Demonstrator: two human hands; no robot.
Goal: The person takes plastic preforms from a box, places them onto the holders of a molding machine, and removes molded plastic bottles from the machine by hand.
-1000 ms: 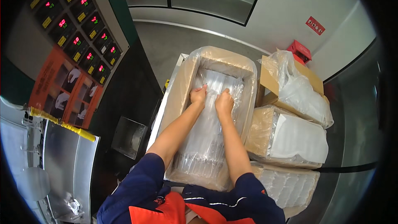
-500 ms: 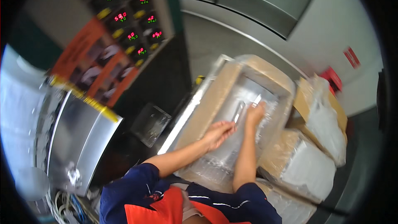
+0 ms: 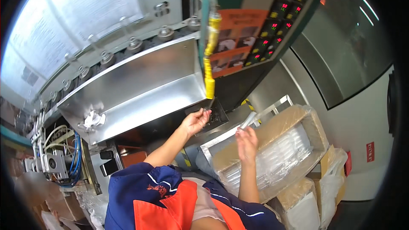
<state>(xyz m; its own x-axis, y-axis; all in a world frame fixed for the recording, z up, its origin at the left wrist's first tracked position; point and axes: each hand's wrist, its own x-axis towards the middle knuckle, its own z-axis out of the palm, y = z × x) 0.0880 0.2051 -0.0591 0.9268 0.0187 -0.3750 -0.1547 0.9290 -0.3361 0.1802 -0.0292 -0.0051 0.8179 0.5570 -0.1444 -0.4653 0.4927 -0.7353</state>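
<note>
Right hand (image 3: 247, 145): fingertips pinch one translucent tube-like piece (image 3: 247, 120). Piece is slender, straight, pale whitish with a glossy streak; it slants up and rightward from the fingers, just beside the carton's left edge. Surface detail too small to read. Left hand (image 3: 196, 122): fingers curled toward thumb; cannot tell whether anything is gripped. Film-lined brown carton (image 3: 254, 148) contains rows of similar clear pieces (image 3: 286, 151). Farther: steel trough (image 3: 157, 98), with a crumpled white wad (image 3: 93, 120) at its left end.
</note>
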